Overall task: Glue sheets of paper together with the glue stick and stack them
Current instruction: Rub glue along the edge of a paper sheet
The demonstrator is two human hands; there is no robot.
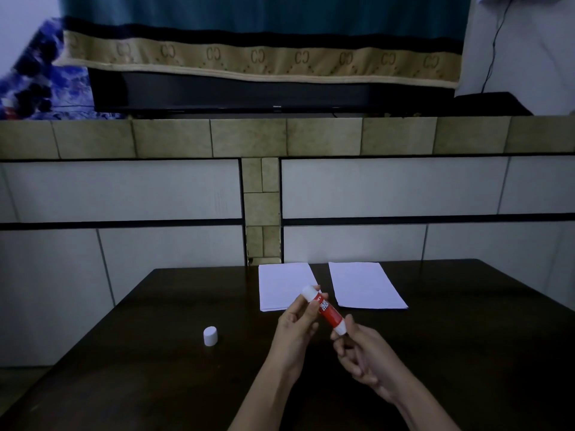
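The red label of the glue stick (325, 310) carries white lettering that reads "GLUE STICK", partly covered by a thumb; a few letters above it are too small to read. One glue stick is in play, held above the dark desk (130, 362) at a slant, its white upper end toward the far left and its white base toward the near right. The left hand (295, 329) has its fingers (301, 304) closed around the upper part of the tube, while the right hand (362, 353) pinches the base between thumb and fingertips. One white cap (210, 336) stands alone on the desk, well to the left of the hands. Two lots of white paper lie side by side at the far edge: the left paper stack (280, 284), partly behind the glue stick, and the right paper stack (365, 284), apart from it. How many sheets each holds cannot be told.
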